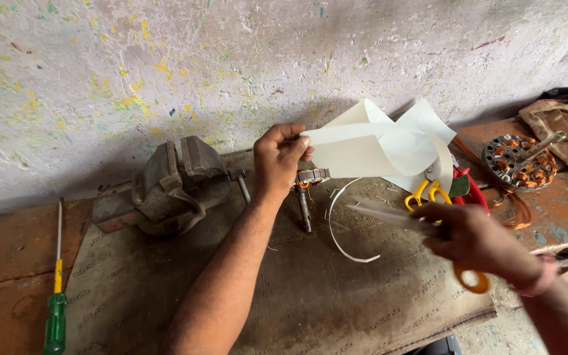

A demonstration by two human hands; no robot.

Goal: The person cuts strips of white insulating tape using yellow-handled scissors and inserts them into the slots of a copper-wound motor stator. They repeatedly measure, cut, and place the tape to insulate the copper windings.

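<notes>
My left hand pinches the edge of a curled sheet of stiff white paper, held up over the workbench. My right hand grips a pair of scissors with an orange handle; its blades point left, blurred, just below the sheet. A narrow cut strip of white paper curls on the bench under the blades. A small motor armature with copper windings lies just beside my left hand.
A grey bench vise stands at the left on a worn brown mat. A green-and-yellow screwdriver lies far left. Yellow-handled scissors, a red object and a wound stator sit at right by the paint-flecked wall.
</notes>
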